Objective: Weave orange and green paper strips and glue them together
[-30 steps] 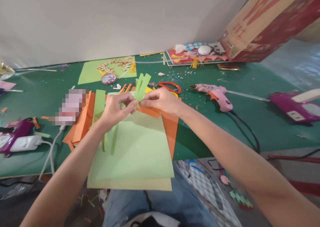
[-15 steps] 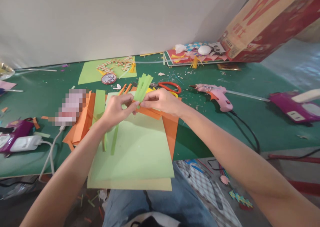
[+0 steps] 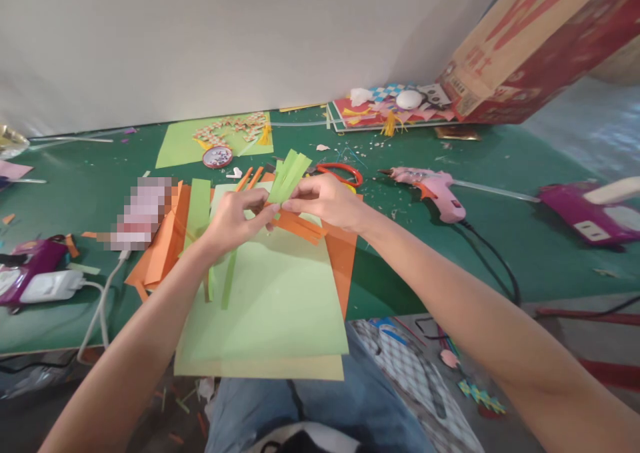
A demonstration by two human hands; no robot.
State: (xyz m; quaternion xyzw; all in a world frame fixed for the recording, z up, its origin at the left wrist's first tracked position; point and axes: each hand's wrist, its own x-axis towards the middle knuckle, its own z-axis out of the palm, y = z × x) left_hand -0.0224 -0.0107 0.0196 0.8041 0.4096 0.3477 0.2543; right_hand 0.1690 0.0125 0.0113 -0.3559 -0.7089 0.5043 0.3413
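My left hand (image 3: 240,216) pinches folded paper strips above a stack of light green sheets (image 3: 280,300). From between the hands, green paper strips (image 3: 290,175) fan upward, and orange paper strips (image 3: 300,228) stick out to the lower right. My right hand (image 3: 323,200) is closed with thumb and finger at the same strips, close beside the left fingertips. Where the strips cross is partly hidden by the fingers. Loose green strips (image 3: 229,280) lie on the sheets under my left wrist. Red-handled scissors (image 3: 343,171) lie just behind my right hand.
A pink glue gun (image 3: 435,190) with a cable lies to the right, near a purple power strip (image 3: 583,213). Orange paper (image 3: 165,253) and a blurred-out phone (image 3: 145,213) are left. At the back are a bead dish (image 3: 217,156), craft pieces on a red board (image 3: 345,110) and a paper bag (image 3: 500,53).
The green strips have tilted slightly to the right, and the orange strips have spread apart a little at their ends. My right hand has shifted slightly; the left hand stays nearly still.
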